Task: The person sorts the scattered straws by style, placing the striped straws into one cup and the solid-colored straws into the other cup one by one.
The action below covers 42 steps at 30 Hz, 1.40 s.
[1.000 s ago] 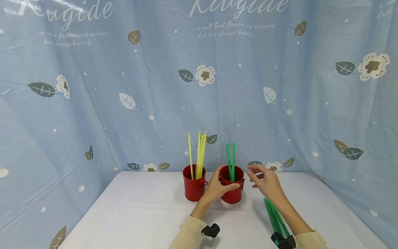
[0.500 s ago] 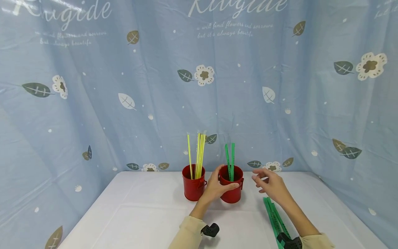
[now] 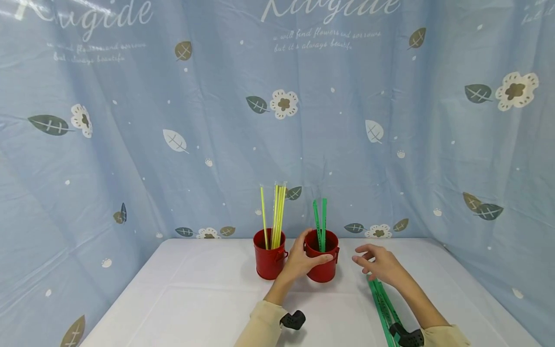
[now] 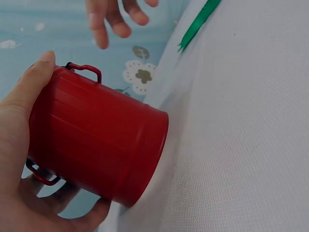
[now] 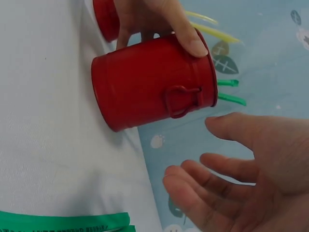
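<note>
My left hand (image 3: 300, 262) grips the right-hand red bucket (image 3: 322, 273) from its left side. In the left wrist view the thumb lies along its rim and the fingers reach round the far side of the bucket (image 4: 101, 135). Two slim green lengths (image 3: 323, 221), which look like wrapped straws, lean upright in it. To the right, my right hand (image 3: 383, 266) hovers with loosely bent fingers and holds nothing. Its fingertips overlap the far ends of several green wrapped straws (image 3: 383, 306) with black print, lying on the table.
A second red bucket (image 3: 270, 265) stands close on the left, with several yellow straws (image 3: 279, 217) upright in it. The table wears a white cloth (image 3: 195, 308). Behind it hangs a blue patterned curtain (image 3: 225, 159).
My right hand has drawn away from the bucket to the right and lowered toward the green straws on the table. The left hand keeps its grip on the bucket.
</note>
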Each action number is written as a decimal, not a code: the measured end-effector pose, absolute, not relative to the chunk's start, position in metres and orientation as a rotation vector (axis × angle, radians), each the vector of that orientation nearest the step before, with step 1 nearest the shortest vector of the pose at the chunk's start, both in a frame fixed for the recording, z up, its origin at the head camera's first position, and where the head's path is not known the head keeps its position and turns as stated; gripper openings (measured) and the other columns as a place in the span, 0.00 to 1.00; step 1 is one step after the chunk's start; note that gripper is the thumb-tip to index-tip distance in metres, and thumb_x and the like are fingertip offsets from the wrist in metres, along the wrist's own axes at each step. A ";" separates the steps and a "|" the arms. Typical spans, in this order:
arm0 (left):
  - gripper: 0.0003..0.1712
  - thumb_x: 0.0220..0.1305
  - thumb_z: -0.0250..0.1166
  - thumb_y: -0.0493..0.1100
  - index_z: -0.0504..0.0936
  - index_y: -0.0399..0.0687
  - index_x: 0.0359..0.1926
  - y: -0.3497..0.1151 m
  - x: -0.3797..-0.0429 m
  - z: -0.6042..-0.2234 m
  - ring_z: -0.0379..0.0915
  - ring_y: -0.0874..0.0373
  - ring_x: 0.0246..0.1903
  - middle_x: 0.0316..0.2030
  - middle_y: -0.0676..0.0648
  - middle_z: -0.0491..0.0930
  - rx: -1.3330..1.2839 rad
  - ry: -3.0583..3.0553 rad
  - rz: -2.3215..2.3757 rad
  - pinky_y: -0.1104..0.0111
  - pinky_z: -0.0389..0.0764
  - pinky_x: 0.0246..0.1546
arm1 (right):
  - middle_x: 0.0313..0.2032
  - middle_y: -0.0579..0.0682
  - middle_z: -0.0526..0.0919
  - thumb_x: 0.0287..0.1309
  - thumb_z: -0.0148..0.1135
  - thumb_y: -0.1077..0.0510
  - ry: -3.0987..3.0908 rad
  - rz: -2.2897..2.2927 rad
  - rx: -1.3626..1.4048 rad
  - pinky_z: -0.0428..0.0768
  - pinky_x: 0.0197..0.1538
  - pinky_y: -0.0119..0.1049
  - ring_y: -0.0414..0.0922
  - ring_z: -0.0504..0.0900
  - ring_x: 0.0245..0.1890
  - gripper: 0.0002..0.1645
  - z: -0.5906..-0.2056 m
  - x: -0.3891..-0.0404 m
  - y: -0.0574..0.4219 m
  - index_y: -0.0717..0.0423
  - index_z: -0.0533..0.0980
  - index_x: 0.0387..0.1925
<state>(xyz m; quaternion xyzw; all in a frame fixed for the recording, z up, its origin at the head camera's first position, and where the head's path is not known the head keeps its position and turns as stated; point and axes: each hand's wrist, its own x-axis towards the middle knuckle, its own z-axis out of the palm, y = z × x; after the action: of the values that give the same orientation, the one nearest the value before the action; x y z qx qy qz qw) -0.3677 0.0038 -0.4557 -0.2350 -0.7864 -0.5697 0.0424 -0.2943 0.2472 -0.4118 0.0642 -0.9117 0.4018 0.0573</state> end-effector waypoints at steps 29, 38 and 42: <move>0.52 0.53 0.73 0.59 0.56 0.59 0.74 0.002 -0.365 -0.452 0.63 0.51 0.67 0.67 0.51 0.66 -0.741 -2.397 -1.745 0.56 0.82 0.53 | 0.35 0.57 0.81 0.60 0.66 0.49 -3.053 1.131 -0.054 0.85 0.25 0.38 0.44 0.82 0.25 0.35 -0.426 -0.292 0.260 0.72 0.70 0.57; 0.53 0.53 0.73 0.59 0.55 0.57 0.74 0.002 -0.366 -0.453 0.62 0.50 0.67 0.67 0.51 0.66 -0.736 -2.396 -1.748 0.55 0.82 0.53 | 0.28 0.57 0.78 0.60 0.66 0.52 -3.072 1.183 -0.081 0.85 0.27 0.39 0.46 0.80 0.25 0.35 -0.424 -0.286 0.252 0.75 0.68 0.58; 0.54 0.52 0.73 0.59 0.55 0.55 0.74 0.002 -0.366 -0.454 0.62 0.49 0.67 0.67 0.50 0.66 -0.731 -2.397 -1.743 0.54 0.82 0.53 | 0.27 0.56 0.78 0.59 0.67 0.51 -3.090 1.181 -0.094 0.85 0.28 0.39 0.46 0.80 0.25 0.36 -0.425 -0.286 0.250 0.74 0.68 0.58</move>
<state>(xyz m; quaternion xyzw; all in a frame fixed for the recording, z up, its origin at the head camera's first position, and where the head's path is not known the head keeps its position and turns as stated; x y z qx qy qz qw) -0.3663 0.0024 -0.4537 -0.2394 -0.7844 -0.5704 0.0443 -0.2855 0.2497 -0.4247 -0.0284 -0.9304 0.3556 -0.0836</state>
